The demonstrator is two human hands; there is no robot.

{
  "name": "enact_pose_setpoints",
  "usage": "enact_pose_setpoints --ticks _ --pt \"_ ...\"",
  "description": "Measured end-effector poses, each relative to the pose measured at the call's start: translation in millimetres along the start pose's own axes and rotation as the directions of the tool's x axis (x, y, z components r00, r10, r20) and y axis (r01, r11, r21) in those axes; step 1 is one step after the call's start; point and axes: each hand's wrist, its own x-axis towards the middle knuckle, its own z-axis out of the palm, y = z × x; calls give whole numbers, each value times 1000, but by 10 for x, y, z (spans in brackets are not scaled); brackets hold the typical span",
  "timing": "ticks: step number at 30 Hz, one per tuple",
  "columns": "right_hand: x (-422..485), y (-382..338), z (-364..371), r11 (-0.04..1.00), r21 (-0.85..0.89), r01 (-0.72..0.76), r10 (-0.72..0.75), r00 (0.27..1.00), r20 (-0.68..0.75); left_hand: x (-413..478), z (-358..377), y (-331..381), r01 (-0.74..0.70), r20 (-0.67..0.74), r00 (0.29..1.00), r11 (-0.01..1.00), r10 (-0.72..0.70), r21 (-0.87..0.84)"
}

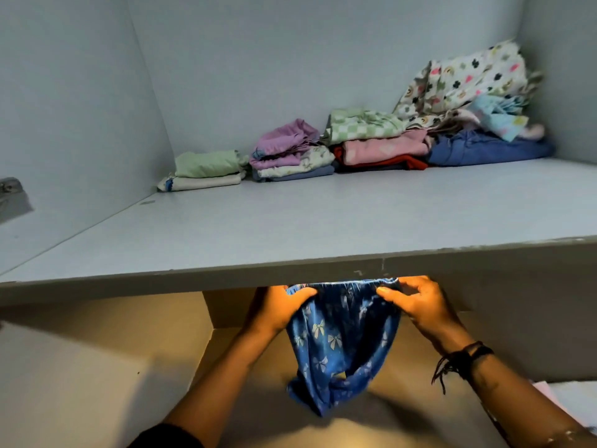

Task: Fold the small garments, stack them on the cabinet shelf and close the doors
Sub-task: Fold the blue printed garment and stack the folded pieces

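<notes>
Both hands hold one small blue garment (pixel 339 344), printed with pale bows, just below the front edge of the grey cabinet shelf (pixel 290 227). The left hand (pixel 277 310) pinches the waistband at its left end; the right hand (pixel 420 307) pinches it at its right end, thumb on the near side. The band is stretched between them and the rest of the cloth hangs loose beneath. A dark cord bracelet (pixel 462 360) circles the right wrist.

At the back of the shelf lies a row of clothes: a green-and-white folded pile (pixel 206 171) at the left, a lilac-topped pile (pixel 290 153) beside it, a checked green and pink pile (pixel 378 140), and a looser heap topped by a patterned white cloth (pixel 465 82) in the right corner.
</notes>
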Motion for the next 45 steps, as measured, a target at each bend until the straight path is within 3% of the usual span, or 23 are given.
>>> enact_pose_setpoints --ticks 4,6,10,15,18,20,21,22,24,26,27,29,31,32,34,37,42,45 --pt "-78 -49 21 998 -1 -59 57 974 -219 -38 400 245 116 -96 987 984 -129 -137" --pt "-252 -59 165 991 -130 -10 -33 945 -327 -161 565 376 228 3 972 938 -236 -260" --pt "-679 -44 491 960 -214 183 -218 963 -156 -456 758 527 379 243 923 819 -300 -430" --pt "-890 10 583 886 -338 317 -342 940 -15 -570 724 484 465 232 884 708 -406 -532" --pt "-911 0 597 813 -384 438 -407 899 162 -640 653 426 420 299 904 759 -305 -498" --pt "-903 43 595 866 -224 447 -413 892 184 -640 581 389 407 310 907 786 -286 -466" --pt "-892 69 589 922 -62 383 -373 919 130 -625 537 369 387 280 917 807 -285 -446" --pt "-877 82 568 953 131 272 -280 959 45 -608 480 348 355 248 930 834 -270 -423" --pt "-806 169 530 894 447 24 7 998 -67 -599 329 337 261 252 953 882 -170 -393" --pt "-664 180 504 860 485 -158 122 987 105 -604 169 309 194 372 928 874 -16 -446" --pt "-592 176 499 857 469 -215 101 961 256 -606 85 290 203 441 897 848 39 -490" --pt "-504 129 508 780 509 -362 28 835 550 -584 -78 277 239 488 868 790 87 -565" --pt "-458 88 535 605 529 -595 -14 657 754 -508 -209 272 231 410 910 742 65 -629" --pt "-445 73 573 567 507 -649 -47 589 807 -475 -287 293 221 364 930 724 45 -654" --pt "-434 42 658 630 425 -650 -80 490 868 -432 -414 315 204 276 961 702 -10 -682" --pt "-468 -12 791 728 262 -634 2 384 923 -379 -558 213 243 174 970 620 -172 -746" --pt "-553 166 769 718 92 -690 63 195 979 -299 -655 -89 262 129 952 516 -279 -816" --pt "-537 385 570 723 18 -691 152 185 971 -297 -640 -426 325 110 888 438 -447 -838"
